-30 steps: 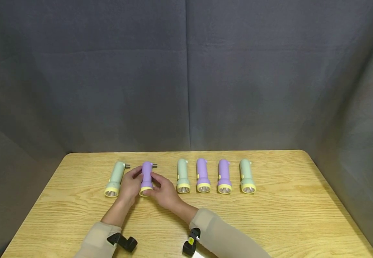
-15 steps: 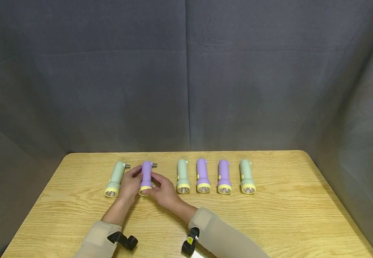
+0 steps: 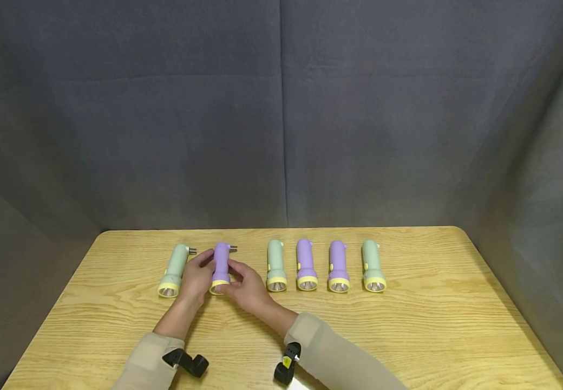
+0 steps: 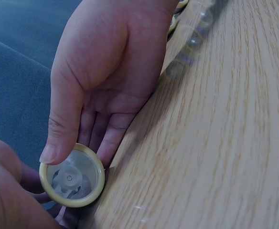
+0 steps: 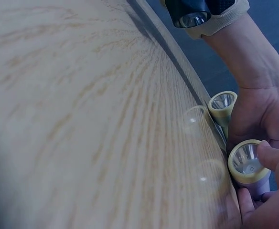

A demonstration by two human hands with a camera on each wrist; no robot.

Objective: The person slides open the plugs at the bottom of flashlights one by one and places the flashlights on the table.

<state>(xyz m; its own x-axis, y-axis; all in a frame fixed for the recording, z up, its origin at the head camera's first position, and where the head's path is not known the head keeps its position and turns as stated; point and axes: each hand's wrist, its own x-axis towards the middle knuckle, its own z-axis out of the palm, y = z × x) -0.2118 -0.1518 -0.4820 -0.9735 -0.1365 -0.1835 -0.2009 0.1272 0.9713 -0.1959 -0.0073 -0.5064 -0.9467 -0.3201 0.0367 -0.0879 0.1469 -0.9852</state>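
Note:
A purple flashlight point(image 3: 221, 262) with a yellow rim points its lens toward the person in the head view. Two metal prongs stick out to the right at its far end. The left hand point(image 3: 197, 277) holds the barrel from the left. From the right, the right hand point(image 3: 248, 290) grips the flashlight, its thumb on the yellow rim and its fingers along the side. The left wrist view shows the lens point(image 4: 72, 176) face on, with the right thumb on its edge. In the right wrist view, the right hand partly hides the body behind the lens point(image 5: 247, 160).
A green flashlight point(image 3: 174, 271) with its prongs out lies just left of the left hand. To the right are a green flashlight point(image 3: 275, 265), two purple flashlights point(image 3: 306, 262) and another green flashlight point(image 3: 372, 265). A grey curtain point(image 3: 281, 119) hangs behind the wooden table point(image 3: 432, 325).
The held purple flashlight has shifted very slightly toward the far edge of the table. Both hands keep nearly the same hold, and the other flashlights lie where they were.

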